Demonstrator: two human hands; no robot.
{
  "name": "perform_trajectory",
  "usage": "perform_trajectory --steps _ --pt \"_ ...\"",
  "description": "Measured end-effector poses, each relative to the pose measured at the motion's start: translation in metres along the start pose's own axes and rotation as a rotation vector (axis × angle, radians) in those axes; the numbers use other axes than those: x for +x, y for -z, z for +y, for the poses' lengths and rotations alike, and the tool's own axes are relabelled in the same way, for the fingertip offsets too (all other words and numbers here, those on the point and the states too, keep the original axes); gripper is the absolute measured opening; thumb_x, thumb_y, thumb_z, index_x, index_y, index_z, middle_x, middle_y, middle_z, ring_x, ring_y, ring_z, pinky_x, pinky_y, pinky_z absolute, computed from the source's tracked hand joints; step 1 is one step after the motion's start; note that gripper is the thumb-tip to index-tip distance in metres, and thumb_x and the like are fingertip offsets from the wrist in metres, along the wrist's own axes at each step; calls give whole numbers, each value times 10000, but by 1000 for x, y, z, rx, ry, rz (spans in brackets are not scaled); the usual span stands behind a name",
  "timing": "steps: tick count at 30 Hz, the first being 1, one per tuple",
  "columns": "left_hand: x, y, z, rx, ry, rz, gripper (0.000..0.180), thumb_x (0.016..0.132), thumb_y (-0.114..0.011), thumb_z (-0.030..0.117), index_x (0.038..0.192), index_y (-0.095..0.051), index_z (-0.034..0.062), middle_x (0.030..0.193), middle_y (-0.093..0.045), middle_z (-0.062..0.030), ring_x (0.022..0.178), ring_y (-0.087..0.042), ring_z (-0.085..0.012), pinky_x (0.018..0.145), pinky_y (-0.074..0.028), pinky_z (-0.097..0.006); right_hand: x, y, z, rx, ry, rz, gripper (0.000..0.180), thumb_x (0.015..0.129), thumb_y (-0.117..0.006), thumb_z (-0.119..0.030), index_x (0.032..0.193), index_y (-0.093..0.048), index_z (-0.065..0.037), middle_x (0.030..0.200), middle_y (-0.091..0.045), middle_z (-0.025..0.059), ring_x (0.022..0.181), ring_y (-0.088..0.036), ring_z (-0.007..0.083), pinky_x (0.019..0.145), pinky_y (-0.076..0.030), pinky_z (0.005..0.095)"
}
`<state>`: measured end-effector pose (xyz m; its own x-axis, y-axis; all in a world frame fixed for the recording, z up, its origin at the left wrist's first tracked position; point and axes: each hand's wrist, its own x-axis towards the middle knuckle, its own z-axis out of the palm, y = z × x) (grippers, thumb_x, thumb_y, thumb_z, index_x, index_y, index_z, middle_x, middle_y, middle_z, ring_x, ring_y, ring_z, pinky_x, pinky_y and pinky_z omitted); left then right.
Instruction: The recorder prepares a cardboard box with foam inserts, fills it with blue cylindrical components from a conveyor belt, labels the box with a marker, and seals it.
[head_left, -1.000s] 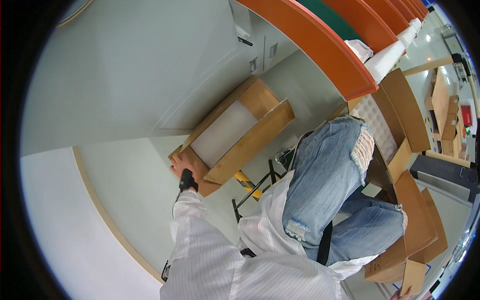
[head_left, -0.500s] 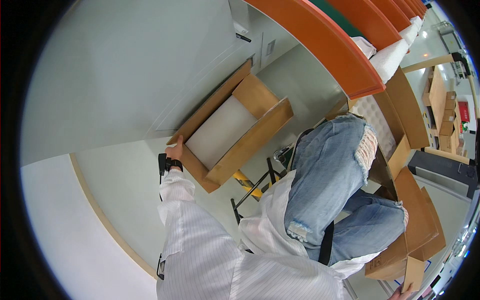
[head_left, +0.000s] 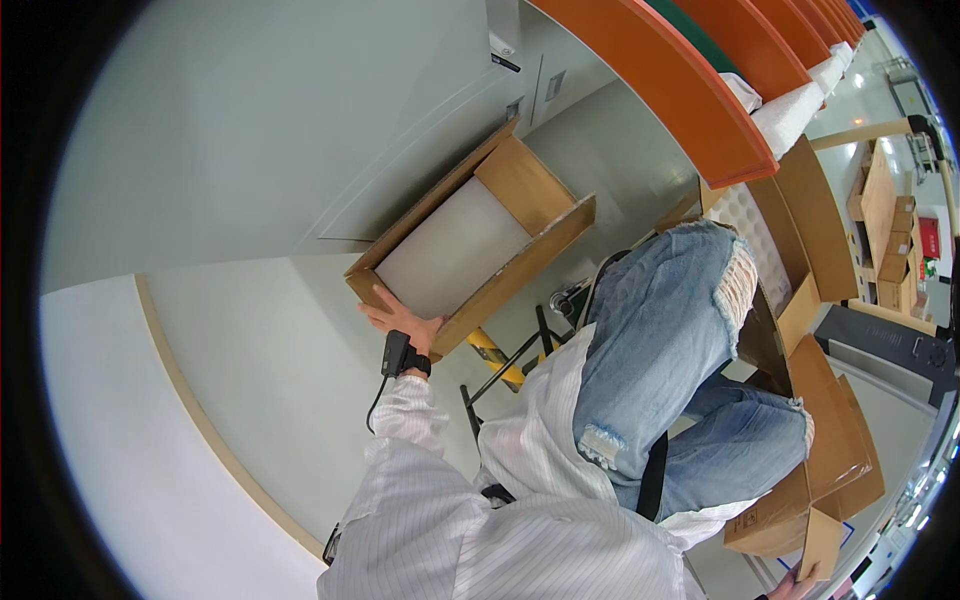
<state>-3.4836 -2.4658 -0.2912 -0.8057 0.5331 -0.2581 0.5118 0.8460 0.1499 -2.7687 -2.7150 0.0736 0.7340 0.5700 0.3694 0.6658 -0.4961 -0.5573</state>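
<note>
My left hand (head_left: 405, 320) has its fingers spread and presses against the near end of an open cardboard box (head_left: 540, 268) on the floor beside the grey wall. A white foam sheet (head_left: 455, 250) lies inside that box, and its long side flaps stand up. At the lower right edge, my right hand (head_left: 793, 584) is only partly in view. Its fingers close on a small flap (head_left: 822, 545) of a second, larger cardboard box (head_left: 770, 525), which stands open by my knees. White dimpled foam (head_left: 757, 235) shows in the far part of this second box.
Orange shelving (head_left: 690, 90) with white foam edging (head_left: 790, 118) overhangs the top right. My bent legs in jeans (head_left: 655, 340) lie between the two boxes. A yellow-and-black striped bar (head_left: 495, 358) and black stand legs (head_left: 515, 365) are close to the left box.
My left hand has moved right along the near end of the left box, from its corner, and its fingers have spread. The near end flap has swung upward. My right hand stays at its flap.
</note>
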Motion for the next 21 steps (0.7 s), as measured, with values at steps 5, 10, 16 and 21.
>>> perform_trajectory --steps 5,10,16,21 --pt "-28 -3 8 -27 -203 -233 1449 468 -923 388 1476 43 0 1468 -8 -396 1344 -176 -549 1060 -319 -544 -5 11 27 -91 1 92 355 782 -721 -107 1054 -610 92 1065 -637 246 972 -608 349 864 -499 421" --pt "-54 -88 1 -128 -757 -132 1365 533 -885 451 1445 -25 -89 1459 -153 -380 1348 -230 -505 1079 -309 -487 -2 31 76 -232 48 56 382 796 -723 -162 1062 -609 86 1073 -634 250 969 -611 342 845 -506 402" --pt "-20 -73 81 -282 -693 -571 1155 725 -705 587 1464 -95 -57 1488 -197 -310 1399 -214 -394 1138 -223 -420 -6 27 58 3 -77 86 389 797 -718 -131 1101 -599 80 1059 -648 231 902 -615 309 821 -512 388" --pt "-2 -61 75 338 -1022 -182 1013 718 -712 535 1495 -207 125 1541 -164 -205 1428 -172 -345 1102 -145 -619 -9 36 76 -198 -57 111 327 820 -678 -89 1089 -603 82 1022 -657 237 887 -625 289 815 -505 382"
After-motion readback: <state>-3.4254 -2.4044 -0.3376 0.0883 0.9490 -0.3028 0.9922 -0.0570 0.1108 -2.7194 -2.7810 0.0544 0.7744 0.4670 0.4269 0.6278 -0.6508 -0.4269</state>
